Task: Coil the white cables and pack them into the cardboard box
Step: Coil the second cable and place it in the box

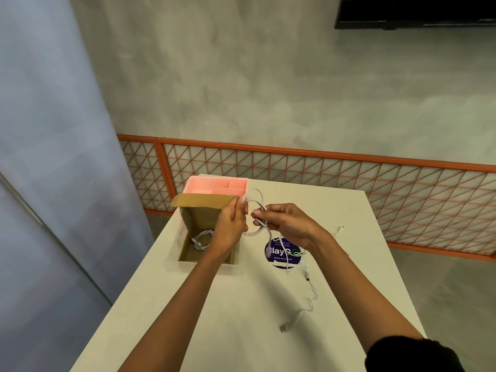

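An open cardboard box [188, 218] stands on the table at the left, with one coiled white cable [201, 239] lying inside it. My left hand [231, 224] and my right hand [288, 224] hold loops of a white cable [258, 204] just right of the box, above the table. The cable's loose length [311, 288] trails down over the table to a USB plug [283, 328] near the front. Another small white plug end [340, 229] lies to the right of my right hand.
A pink compartment tray [217, 185] sits behind the box. A round purple sticker [281, 253] is on the cream table [241, 304]. The table's left and right edges drop to the floor; an orange lattice rail [322, 167] runs behind.
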